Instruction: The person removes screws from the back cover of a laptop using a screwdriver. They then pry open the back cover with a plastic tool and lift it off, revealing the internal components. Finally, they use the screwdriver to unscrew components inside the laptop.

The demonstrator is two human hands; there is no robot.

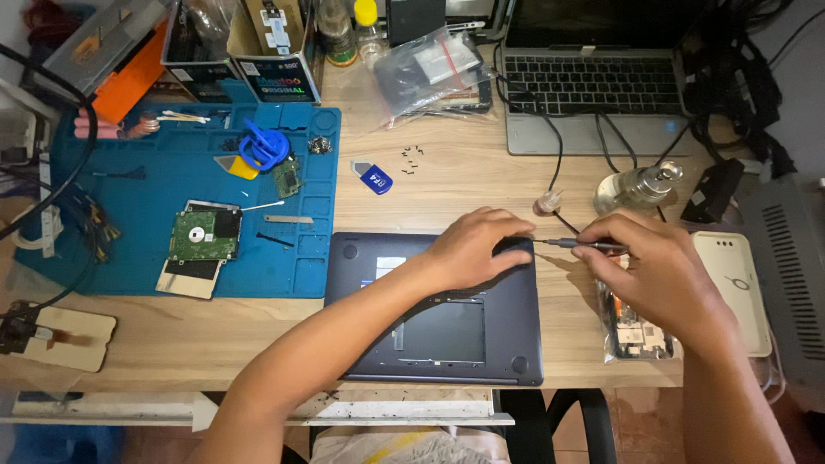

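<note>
A dark rectangular laptop base (447, 331), turned underside up, is shown lying at the near edge of the wooden desk (464, 176). It is pressed flat at its far right corner by the left hand (477, 249), apparently for steadiness. A slim dark metal screwdriver (580, 246) is pinched between the closed fingers of the right hand (657, 271), its tip directed at that corner. A blue repair mat (129, 193) lies to the left.
</note>
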